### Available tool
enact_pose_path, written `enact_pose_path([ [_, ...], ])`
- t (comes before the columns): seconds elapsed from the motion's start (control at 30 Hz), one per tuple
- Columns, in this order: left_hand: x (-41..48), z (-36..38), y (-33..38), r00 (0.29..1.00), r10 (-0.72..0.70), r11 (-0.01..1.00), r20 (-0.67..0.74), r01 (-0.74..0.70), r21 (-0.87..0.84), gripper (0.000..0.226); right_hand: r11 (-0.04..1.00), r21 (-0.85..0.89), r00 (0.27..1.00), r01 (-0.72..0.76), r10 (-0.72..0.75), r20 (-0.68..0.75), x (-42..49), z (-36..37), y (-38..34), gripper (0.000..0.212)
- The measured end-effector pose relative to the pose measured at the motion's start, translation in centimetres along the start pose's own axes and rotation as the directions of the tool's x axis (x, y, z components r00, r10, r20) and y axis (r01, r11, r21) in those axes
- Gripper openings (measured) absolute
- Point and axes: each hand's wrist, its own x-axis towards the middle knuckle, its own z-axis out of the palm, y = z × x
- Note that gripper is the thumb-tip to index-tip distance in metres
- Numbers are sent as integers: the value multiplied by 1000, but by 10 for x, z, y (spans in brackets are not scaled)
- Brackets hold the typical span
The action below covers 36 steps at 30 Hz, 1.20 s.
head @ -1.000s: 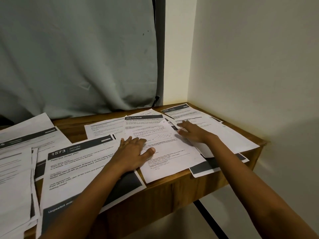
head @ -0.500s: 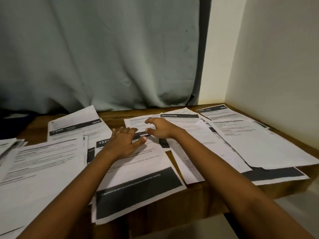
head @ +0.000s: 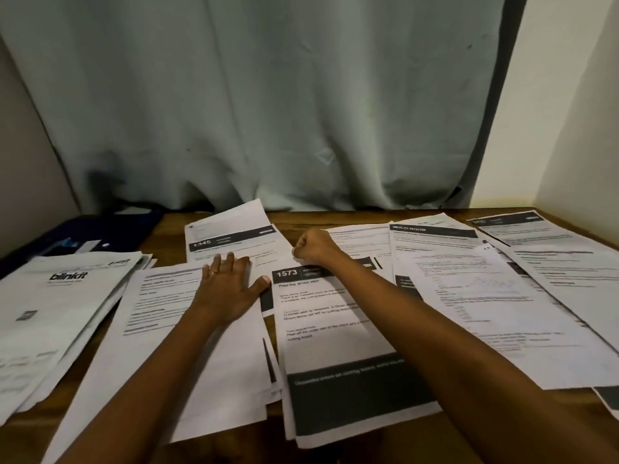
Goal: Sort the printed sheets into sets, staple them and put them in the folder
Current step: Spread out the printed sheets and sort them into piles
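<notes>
Many printed sheets lie spread over a wooden table (head: 338,219). My left hand (head: 227,286) rests flat, fingers spread, on a white text sheet (head: 160,329). My right hand (head: 313,246) is curled at the top edge of the sheet headed "1573" (head: 335,349) and seems to pinch that edge. A sheet headed "1345" (head: 231,236) lies just beyond my left hand. A dark blue folder (head: 110,229) lies at the far left, against the curtain.
A stack topped by a "blinkit" sheet (head: 60,296) sits at the left. To the right lie a "MULTI-ROOM" sheet (head: 435,232), a chart sheet (head: 485,296) and more overlapping pages (head: 569,262). A grey curtain (head: 268,112) hangs behind; a wall closes the right side.
The view has swung left. My right hand left the right-hand sheets, came to the top of the "1573" sheet and curled. My left hand shifted onto the white text sheet.
</notes>
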Motion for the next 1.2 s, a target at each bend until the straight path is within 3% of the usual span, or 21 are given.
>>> enact_pose_path([
  [0.27, 2, 18, -14, 999, -22, 999, -34, 20, -44, 73, 985, -111, 990, -134, 128, -58, 20, 25, -16, 33],
  [0.43, 2, 18, -16, 999, -28, 999, -37, 27, -37, 72, 980, -34, 976, -195, 190, -104, 32, 26, -14, 22],
  [0.57, 2, 16, -14, 998, -34, 999, -44, 32, -33, 73, 969, 126, 967, -212, 227, -115, 37, 23, -15, 13],
  [0.7, 0, 16, -15, 998, -36, 999, -53, 34, -38, 73, 945, 300, 948, -134, 210, -237, 43, 22, -18, 30],
  [0.87, -1, 16, -16, 998, -28, 998, -54, 25, -55, 72, 921, 388, 895, -30, 198, -399, 49, 5, -24, 24],
  [0.97, -1, 15, -16, 999, -28, 998, -42, 26, -49, 72, 870, 490, 822, 57, 238, -518, 54, -13, -26, 2],
  [1.2, -2, 6, -10, 999, -48, 995, -25, 46, -84, 71, 703, 644, 637, 302, 353, -685, 43, -77, -11, 4],
])
